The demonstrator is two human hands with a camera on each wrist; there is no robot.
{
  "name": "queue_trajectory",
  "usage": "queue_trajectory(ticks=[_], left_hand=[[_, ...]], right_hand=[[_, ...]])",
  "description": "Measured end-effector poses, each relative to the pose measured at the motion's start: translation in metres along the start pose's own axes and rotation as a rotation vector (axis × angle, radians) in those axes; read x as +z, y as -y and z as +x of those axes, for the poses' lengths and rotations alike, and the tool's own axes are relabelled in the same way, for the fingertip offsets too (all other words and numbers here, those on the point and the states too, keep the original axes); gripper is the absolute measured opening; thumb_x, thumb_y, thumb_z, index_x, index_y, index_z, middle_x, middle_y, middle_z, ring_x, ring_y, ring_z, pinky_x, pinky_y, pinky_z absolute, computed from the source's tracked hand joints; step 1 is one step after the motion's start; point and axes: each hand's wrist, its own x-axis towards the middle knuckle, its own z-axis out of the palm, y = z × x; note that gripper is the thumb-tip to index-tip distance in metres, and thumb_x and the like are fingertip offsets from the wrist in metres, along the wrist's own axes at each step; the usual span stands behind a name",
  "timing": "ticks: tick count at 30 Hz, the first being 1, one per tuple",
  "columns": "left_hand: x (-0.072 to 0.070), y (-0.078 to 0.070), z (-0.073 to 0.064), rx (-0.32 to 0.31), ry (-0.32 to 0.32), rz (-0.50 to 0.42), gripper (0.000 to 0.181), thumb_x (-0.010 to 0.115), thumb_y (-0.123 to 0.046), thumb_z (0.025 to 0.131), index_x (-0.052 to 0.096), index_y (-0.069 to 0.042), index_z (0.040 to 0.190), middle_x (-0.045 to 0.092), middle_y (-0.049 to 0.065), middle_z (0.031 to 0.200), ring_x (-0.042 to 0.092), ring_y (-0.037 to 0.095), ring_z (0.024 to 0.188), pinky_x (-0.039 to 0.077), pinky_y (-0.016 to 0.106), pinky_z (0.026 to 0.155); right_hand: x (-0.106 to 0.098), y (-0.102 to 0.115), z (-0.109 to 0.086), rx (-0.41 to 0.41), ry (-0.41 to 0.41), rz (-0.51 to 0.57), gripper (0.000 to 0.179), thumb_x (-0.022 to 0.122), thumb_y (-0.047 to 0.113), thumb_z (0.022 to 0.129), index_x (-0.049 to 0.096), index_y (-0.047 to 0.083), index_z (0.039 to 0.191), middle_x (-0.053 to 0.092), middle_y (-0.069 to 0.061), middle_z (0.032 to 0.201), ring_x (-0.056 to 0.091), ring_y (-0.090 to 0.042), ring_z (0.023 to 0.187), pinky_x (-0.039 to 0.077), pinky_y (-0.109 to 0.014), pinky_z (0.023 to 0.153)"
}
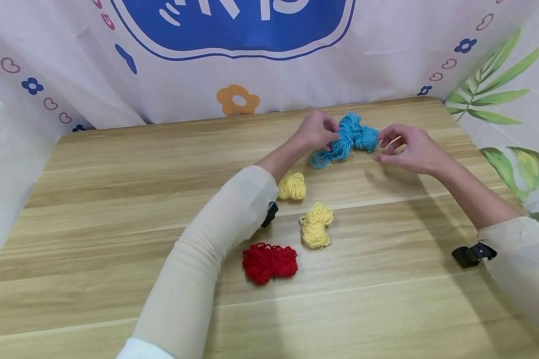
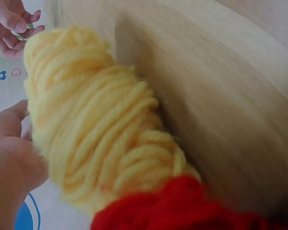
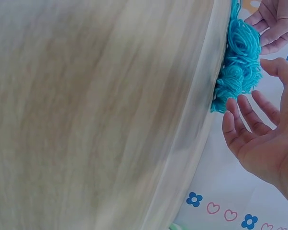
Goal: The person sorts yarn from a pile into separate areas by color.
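Touching the left end of the blue yarn (image 1: 351, 130), left hand (image 1: 314, 132) has fingers relaxed and slightly parted; right hand (image 1: 410, 149) is just beside the yarn's other end, thumb and fingers loosely curved with a wide gap, holding nothing; blue yarn lies on table (image 1: 117, 199) between both hands; first yellow bundle (image 1: 293, 186) near side of left hand, second yellow bundle (image 1: 316, 229) farther off, red yarn (image 1: 269, 264) farthest from that hand
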Motion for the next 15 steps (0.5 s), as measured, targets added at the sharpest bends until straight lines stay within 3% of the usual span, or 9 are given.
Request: queue_trajectory(ticks=[10,15], left_hand=[[-0.016,-0.001,-0.013,0.019,0.073,-0.023,0.015,0.066,-0.002,0.100,0.065,0.005,0.112,0.064,0.011,0.100,0.065,0.024,0.081,0.060,0.038,0.082],[-0.024,0.000,-0.023,0.049,0.078,-0.049,0.012,0.066,-0.001,0.100,0.065,0.007,0.108,0.064,0.012,0.096,0.067,0.030,0.084,0.060,0.046,0.084]], right_hand=[[0.000,0.006,-0.003,-0.023,0.006,-0.007,0.040,0.081,0.011,0.088,0.063,-0.002,0.121,0.066,-0.020,0.111,0.063,-0.014,0.088,0.048,-0.011,0.071],[0.001,0.007,-0.004,-0.026,0.009,-0.015,0.041,0.082,0.013,0.088,0.064,-0.001,0.121,0.066,-0.019,0.111,0.061,-0.004,0.084,0.047,-0.011,0.071]])
